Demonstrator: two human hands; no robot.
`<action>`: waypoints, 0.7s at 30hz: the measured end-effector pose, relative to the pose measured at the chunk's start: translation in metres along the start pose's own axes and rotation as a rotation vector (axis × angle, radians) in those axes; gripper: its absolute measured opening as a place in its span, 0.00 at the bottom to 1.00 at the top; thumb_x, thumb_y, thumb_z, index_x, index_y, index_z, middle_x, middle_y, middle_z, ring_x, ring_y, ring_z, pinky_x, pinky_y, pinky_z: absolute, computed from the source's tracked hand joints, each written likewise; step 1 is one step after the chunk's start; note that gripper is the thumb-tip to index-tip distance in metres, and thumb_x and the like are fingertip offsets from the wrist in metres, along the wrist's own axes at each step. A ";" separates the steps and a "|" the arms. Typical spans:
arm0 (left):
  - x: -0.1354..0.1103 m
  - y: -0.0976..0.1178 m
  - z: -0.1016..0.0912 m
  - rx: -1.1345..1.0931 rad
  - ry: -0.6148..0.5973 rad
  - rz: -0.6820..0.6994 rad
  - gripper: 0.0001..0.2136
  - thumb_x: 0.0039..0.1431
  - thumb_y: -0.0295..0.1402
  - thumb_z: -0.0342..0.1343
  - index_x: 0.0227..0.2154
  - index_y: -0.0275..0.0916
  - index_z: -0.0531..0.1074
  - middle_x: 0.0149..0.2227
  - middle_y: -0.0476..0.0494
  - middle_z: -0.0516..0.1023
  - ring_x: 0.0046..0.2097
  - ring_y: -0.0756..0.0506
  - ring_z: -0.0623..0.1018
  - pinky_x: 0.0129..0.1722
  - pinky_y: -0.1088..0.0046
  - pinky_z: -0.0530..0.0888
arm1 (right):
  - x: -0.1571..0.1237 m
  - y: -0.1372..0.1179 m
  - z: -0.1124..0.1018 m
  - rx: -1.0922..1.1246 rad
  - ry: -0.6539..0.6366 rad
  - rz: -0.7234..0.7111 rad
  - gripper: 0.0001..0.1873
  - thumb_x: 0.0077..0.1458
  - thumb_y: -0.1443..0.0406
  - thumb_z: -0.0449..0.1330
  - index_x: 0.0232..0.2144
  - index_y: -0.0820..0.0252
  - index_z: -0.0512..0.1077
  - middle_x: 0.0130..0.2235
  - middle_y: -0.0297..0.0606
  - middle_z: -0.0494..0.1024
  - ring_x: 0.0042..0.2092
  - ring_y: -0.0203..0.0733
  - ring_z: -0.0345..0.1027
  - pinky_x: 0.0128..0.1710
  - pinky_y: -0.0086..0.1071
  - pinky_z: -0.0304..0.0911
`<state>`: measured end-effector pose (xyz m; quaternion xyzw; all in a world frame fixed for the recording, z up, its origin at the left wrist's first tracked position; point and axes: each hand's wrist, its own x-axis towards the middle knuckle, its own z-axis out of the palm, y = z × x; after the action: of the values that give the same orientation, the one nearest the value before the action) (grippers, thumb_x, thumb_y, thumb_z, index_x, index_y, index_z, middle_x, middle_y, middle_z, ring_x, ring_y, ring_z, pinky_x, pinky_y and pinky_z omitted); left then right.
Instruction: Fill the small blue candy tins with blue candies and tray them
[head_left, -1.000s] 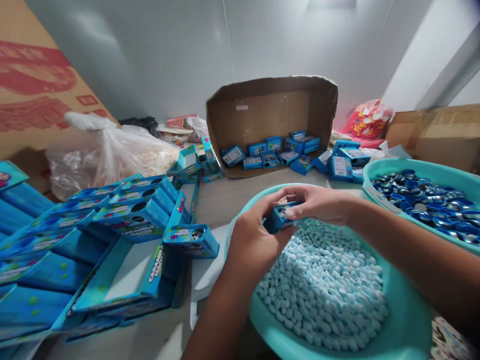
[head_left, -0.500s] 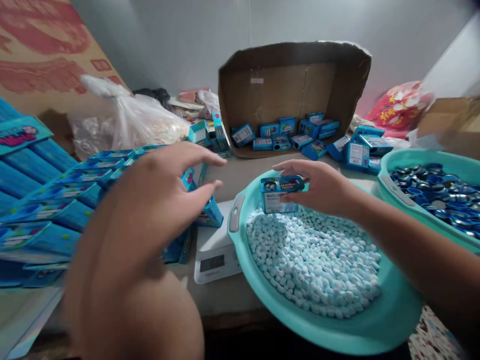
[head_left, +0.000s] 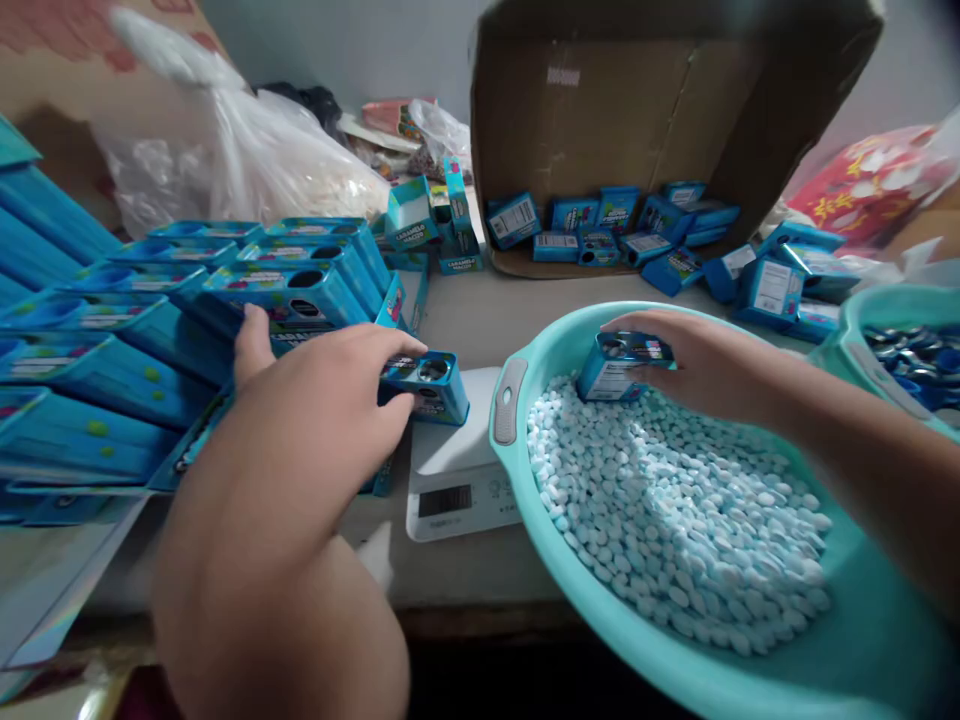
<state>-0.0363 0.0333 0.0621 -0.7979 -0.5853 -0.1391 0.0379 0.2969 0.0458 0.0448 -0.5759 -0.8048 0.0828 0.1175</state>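
Note:
My left hand (head_left: 322,410) pinches the near end of a small blue candy tin (head_left: 444,402) with a round dark opening on top, over the white digital scale (head_left: 442,525). Right of it, my right hand (head_left: 675,350) grips another blue candy tin (head_left: 609,380) between thumb and fingers. This second tin is tilted, its lower edge at the pale blue and white candies (head_left: 675,540). The candies lie heaped in a turquoise basin (head_left: 517,480) with grey handle grips. The palm of my left hand is turned away.
Rows of blue tins (head_left: 292,285) stand at left. A cardboard box (head_left: 600,130) lies on its side at the back with several blue tins in it. Another basin (head_left: 855,350) with shiny blue lids stands right. A plastic bag (head_left: 270,160) sits behind the rows.
My left hand has closed from an open pose onto the tin on the scale. My right hand has lowered its tin to the candies. The view has tipped downward.

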 end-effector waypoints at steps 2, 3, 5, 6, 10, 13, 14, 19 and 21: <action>0.003 -0.001 -0.002 -0.040 0.028 0.024 0.06 0.58 0.32 0.56 0.37 0.48 0.75 0.38 0.53 0.82 0.46 0.36 0.80 0.67 0.33 0.40 | 0.001 0.002 0.001 0.003 0.010 -0.002 0.25 0.56 0.65 0.59 0.57 0.57 0.71 0.56 0.43 0.76 0.56 0.55 0.70 0.58 0.51 0.66; 0.005 -0.001 -0.002 -0.062 0.036 0.034 0.06 0.57 0.31 0.56 0.35 0.48 0.75 0.37 0.53 0.82 0.45 0.37 0.80 0.68 0.36 0.42 | 0.001 0.002 0.001 0.008 0.018 -0.005 0.24 0.56 0.65 0.59 0.56 0.56 0.72 0.55 0.43 0.77 0.56 0.55 0.71 0.58 0.52 0.66; 0.008 0.000 -0.003 -0.094 0.022 0.045 0.05 0.56 0.30 0.56 0.33 0.47 0.75 0.38 0.51 0.81 0.46 0.37 0.79 0.68 0.38 0.46 | 0.002 0.004 0.002 0.025 0.030 -0.009 0.25 0.56 0.64 0.59 0.56 0.57 0.72 0.55 0.43 0.77 0.55 0.55 0.71 0.58 0.53 0.66; 0.009 0.001 -0.002 -0.098 0.012 0.045 0.04 0.56 0.30 0.57 0.33 0.47 0.75 0.39 0.50 0.81 0.47 0.36 0.79 0.67 0.37 0.47 | 0.002 0.005 0.002 0.034 0.030 -0.006 0.25 0.56 0.63 0.59 0.56 0.57 0.72 0.55 0.43 0.77 0.55 0.55 0.71 0.57 0.52 0.66; 0.008 0.006 -0.001 -0.072 -0.010 0.046 0.04 0.56 0.32 0.59 0.35 0.47 0.74 0.38 0.48 0.80 0.45 0.36 0.78 0.65 0.33 0.48 | 0.001 0.005 0.002 0.040 0.026 0.030 0.25 0.54 0.63 0.60 0.55 0.56 0.73 0.53 0.41 0.78 0.53 0.54 0.73 0.55 0.52 0.68; 0.006 0.009 -0.002 -0.081 -0.024 0.065 0.04 0.56 0.28 0.57 0.33 0.45 0.74 0.37 0.49 0.79 0.45 0.39 0.78 0.65 0.35 0.48 | 0.001 0.004 0.001 0.034 0.025 0.035 0.25 0.54 0.63 0.60 0.55 0.55 0.73 0.52 0.40 0.78 0.51 0.54 0.73 0.53 0.51 0.69; 0.006 0.010 -0.002 -0.087 -0.019 0.069 0.05 0.55 0.27 0.57 0.32 0.44 0.74 0.37 0.49 0.79 0.46 0.38 0.77 0.64 0.35 0.49 | 0.001 0.004 0.000 0.032 0.021 0.035 0.25 0.54 0.62 0.60 0.55 0.55 0.73 0.52 0.40 0.78 0.51 0.54 0.73 0.53 0.51 0.69; 0.009 0.016 -0.001 -0.137 -0.028 0.127 0.06 0.54 0.27 0.56 0.32 0.45 0.74 0.40 0.48 0.79 0.47 0.36 0.77 0.58 0.43 0.60 | 0.000 0.004 0.000 0.027 0.021 0.030 0.25 0.53 0.62 0.60 0.54 0.55 0.73 0.52 0.39 0.78 0.51 0.53 0.74 0.52 0.50 0.69; 0.012 0.019 0.000 -0.158 -0.060 0.153 0.06 0.55 0.28 0.54 0.34 0.45 0.74 0.42 0.47 0.78 0.48 0.37 0.76 0.56 0.47 0.64 | 0.000 0.005 0.000 0.031 0.020 0.034 0.25 0.53 0.62 0.60 0.54 0.54 0.73 0.52 0.39 0.79 0.50 0.53 0.74 0.52 0.50 0.70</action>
<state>-0.0149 0.0383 0.0671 -0.8444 -0.5110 -0.1576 -0.0320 0.3017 0.0475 0.0432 -0.5884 -0.7922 0.0915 0.1331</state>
